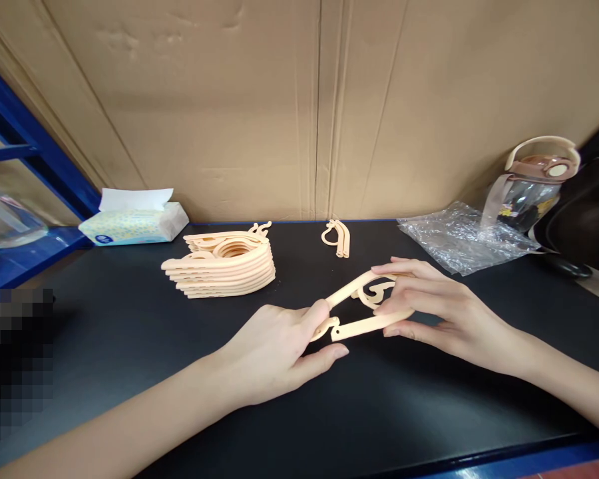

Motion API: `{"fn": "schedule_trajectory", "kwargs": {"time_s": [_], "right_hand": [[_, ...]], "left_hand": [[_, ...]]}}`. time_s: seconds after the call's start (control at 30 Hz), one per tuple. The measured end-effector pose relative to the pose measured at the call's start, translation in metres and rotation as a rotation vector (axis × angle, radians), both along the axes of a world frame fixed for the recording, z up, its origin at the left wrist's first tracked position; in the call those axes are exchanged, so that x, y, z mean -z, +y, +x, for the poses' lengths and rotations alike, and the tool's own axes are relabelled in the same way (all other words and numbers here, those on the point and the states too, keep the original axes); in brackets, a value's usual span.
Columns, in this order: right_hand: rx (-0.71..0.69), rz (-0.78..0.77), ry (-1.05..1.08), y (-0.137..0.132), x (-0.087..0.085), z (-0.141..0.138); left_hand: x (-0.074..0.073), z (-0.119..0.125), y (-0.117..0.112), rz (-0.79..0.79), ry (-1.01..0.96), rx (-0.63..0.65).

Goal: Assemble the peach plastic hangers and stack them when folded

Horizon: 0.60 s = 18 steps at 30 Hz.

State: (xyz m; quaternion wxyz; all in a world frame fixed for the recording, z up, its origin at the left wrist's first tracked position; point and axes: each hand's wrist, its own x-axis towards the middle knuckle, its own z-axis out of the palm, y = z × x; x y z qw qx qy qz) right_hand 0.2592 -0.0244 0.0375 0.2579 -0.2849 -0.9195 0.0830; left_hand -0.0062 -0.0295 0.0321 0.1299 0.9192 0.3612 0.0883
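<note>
Both hands grip one cream folding plastic clothes hanger (pixel 360 326) above the black tabletop. My left hand (pixel 282 346) is closed around its left end, where a hinge piece with a small hole shows beside the fingers. My right hand (pixel 436 303) is closed on the right end, its fingers spanning the two arms. A curved hook shows between those arms, partly covered by the right fingers. Left of the hands lies a stack of similar folded hangers (pixel 229 279). Behind the held one, near the back edge, rests another folded hanger (pixel 346 241).
A tissue pack (pixel 134 225) sits at the back left by a blue metal frame (pixel 54 159). Crumpled clear plastic wrap (pixel 459 239) and a lidded water bottle (pixel 534 186) occupy the back right. Cardboard (pixel 219 113) stands behind the black table (pixel 379 426).
</note>
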Motion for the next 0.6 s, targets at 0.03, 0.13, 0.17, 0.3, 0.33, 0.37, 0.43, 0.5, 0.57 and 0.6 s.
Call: {"fn": "schedule_trajectory", "kwargs": {"time_s": [0.03,0.13,0.17,0.3,0.33,0.37,0.43,0.5,0.57,0.6], "right_hand": [[-0.004,-0.015,0.002,-0.0003,-0.0009,-0.0004],[-0.005,-0.043,0.008,-0.0014,-0.0032,-0.0016],[-0.006,-0.046,0.012,-0.0016,-0.0036,-0.0018],[-0.013,-0.047,0.021,-0.0016,-0.0040,-0.0021],[-0.016,-0.046,0.019,-0.0015,-0.0039,-0.0020],[-0.019,-0.045,0.018,-0.0015,-0.0038,-0.0020],[-0.025,-0.046,0.019,-0.0018,-0.0040,-0.0018],[-0.031,-0.055,0.022,-0.0023,-0.0047,-0.0018],[-0.043,-0.069,0.022,-0.0027,-0.0056,-0.0019],[-0.049,-0.078,0.022,-0.0028,-0.0059,-0.0020]], "left_hand": [[0.0000,0.0000,0.0001,0.003,0.010,-0.007],[0.0004,-0.0001,0.0005,0.013,0.019,-0.017],[0.0006,-0.0002,0.0006,0.010,0.010,-0.013],[0.0009,-0.0004,0.0004,-0.010,-0.041,0.025],[0.0009,-0.0004,0.0002,-0.013,-0.046,0.035],[0.0007,-0.0004,-0.0001,-0.015,-0.047,0.041],[0.0003,-0.0004,-0.0006,-0.018,-0.038,0.047],[-0.0003,-0.0003,-0.0009,-0.016,-0.009,0.047],[-0.0009,-0.0003,-0.0008,0.006,0.035,0.051],[-0.0012,-0.0002,-0.0006,0.023,0.061,0.057]]}}
